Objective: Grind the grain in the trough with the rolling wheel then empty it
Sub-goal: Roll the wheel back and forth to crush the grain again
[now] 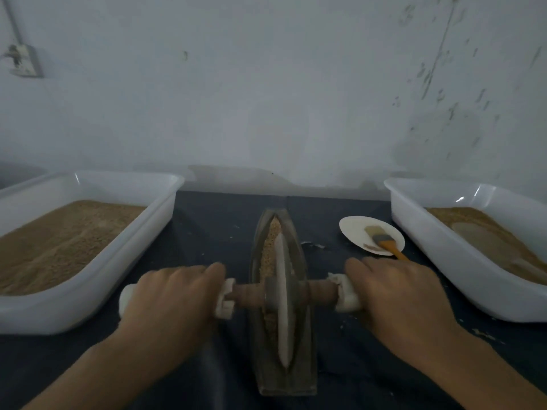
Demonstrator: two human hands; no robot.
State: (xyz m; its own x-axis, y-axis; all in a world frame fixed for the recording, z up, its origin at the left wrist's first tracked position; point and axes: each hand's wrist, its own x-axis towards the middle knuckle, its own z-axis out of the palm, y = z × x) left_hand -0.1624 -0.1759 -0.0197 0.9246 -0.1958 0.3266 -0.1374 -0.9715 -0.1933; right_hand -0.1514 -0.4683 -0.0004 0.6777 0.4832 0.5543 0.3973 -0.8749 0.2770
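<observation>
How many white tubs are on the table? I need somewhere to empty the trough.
2: one white tub left of the trough, one right, beyond the plate.

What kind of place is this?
Probably a small hand-grinding workshop: a boat-shaped trough with a rolling wheel, two white plastic tubs of brown grain or powder, and a bare scuffed wall.

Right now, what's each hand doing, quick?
Left hand: gripping the left handle of the rolling wheel.
Right hand: gripping the wheel's right handle.
</observation>
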